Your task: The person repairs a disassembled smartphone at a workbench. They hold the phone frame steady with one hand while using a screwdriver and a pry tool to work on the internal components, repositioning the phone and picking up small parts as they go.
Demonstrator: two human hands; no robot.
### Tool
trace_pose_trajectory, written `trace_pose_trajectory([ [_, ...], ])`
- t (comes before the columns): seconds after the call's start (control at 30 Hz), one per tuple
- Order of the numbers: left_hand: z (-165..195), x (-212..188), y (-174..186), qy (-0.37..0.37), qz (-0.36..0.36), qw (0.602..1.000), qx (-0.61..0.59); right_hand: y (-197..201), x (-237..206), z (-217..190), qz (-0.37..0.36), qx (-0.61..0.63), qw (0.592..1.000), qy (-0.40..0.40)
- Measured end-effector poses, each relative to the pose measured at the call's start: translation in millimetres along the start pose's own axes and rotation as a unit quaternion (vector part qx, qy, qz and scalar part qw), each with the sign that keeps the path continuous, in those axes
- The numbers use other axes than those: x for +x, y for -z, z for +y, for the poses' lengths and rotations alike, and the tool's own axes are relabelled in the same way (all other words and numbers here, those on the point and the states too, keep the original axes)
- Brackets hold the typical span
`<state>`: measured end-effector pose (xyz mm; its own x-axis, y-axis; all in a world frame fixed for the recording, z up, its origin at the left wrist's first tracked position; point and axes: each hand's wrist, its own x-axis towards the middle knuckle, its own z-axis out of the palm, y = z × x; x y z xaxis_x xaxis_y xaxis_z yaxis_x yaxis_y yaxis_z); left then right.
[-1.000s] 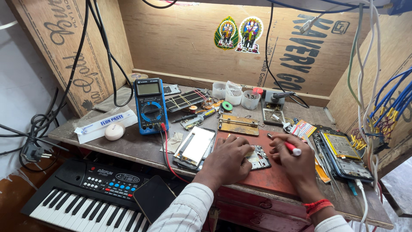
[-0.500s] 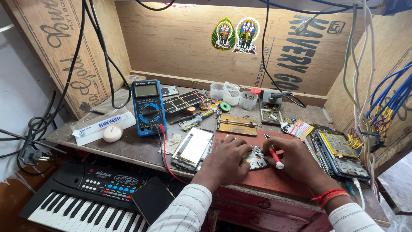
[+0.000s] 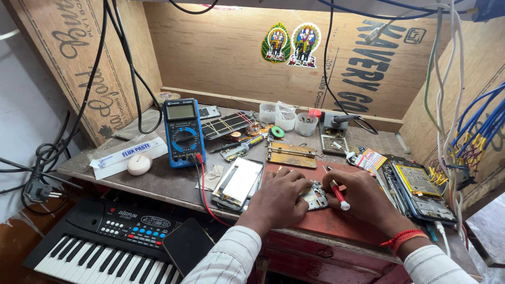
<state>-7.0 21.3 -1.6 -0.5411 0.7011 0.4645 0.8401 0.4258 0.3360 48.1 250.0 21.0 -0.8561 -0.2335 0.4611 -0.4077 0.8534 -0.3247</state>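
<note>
**Screwdriver brought down onto the board**

Shifted since a second ago: right hand (image 3: 363,200) drawn inward, red-and-white screwdriver (image 3: 338,192) now tipped toward the small circuit board (image 3: 314,195). Pinched between right thumb and fingers. Board flat on the red mat (image 3: 336,223) at the bench front, pressed down by left hand (image 3: 279,202), fingers curled over it. Just left, a phone frame (image 3: 238,182); beyond, a blue multimeter (image 3: 182,131). Below the bench, a toy keyboard (image 3: 100,242).

Your left hand (image 3: 279,197) covering most of the circuit board (image 3: 314,195), keyboard (image 3: 89,247) cut off below, worktop (image 3: 158,181) screws too small to tell
</note>
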Motion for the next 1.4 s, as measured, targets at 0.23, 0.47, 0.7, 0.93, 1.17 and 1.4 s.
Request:
trace_pose_trajectory([
  [0.23, 1.3, 1.0, 1.1, 0.008, -0.011, 1.000, 0.002, -5.0, -9.8, -1.5, 0.016, 0.017, 0.997, -0.068],
  [0.47, 1.5, -0.3, -0.2, 0.009, 0.003, 1.000, 0.005, -9.8, -14.8, 3.5, 0.038, 0.051, 0.995, -0.071],
  [0.7, 2.1, 0.7, 1.8, 0.015, -0.014, 1.000, 0.005, -10.8, -15.8, 8.9, 0.040, 0.047, 0.995, -0.083],
  [0.93, 1.3, 0.3, 1.0, 0.014, -0.010, 1.000, -0.002, -11.8, -15.9, 12.6, 0.032, 0.041, 0.996, -0.074],
  [1.17, -1.0, -0.2, -0.4, 0.001, 0.012, 1.000, -0.002, -11.1, -9.5, 7.5, 0.062, 0.108, 0.990, -0.066],
  [1.4, 0.4, -0.4, 0.9, 0.015, 0.007, 1.000, -0.008, -27.5, -11.0, -6.2, 0.203, 0.247, 0.935, -0.156],
])
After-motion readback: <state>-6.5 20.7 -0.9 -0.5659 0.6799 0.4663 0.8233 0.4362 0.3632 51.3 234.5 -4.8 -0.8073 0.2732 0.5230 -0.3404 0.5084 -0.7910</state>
